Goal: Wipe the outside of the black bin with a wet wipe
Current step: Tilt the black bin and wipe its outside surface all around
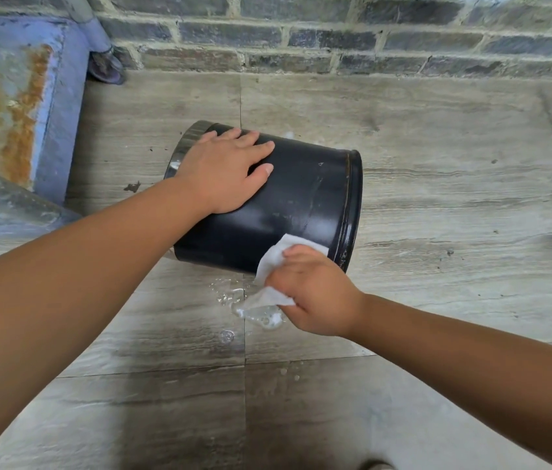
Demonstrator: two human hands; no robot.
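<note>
The black bin [301, 198] lies on its side on the grey tiled floor, one end to the left and the other to the right. My left hand [223, 171] rests flat on top of it near the left end, fingers spread. My right hand [311, 293] is closed around a white wet wipe [281, 256], which presses against the bin's lower near side close to the right rim. The bin's black surface looks glossy and wet in patches.
A small puddle of water [257, 313] sits on the floor just below the bin, with droplets nearby. A brick wall [335, 39] runs along the back. A blue, rust-stained structure [13, 106] and a pipe [105, 62] stand at the left.
</note>
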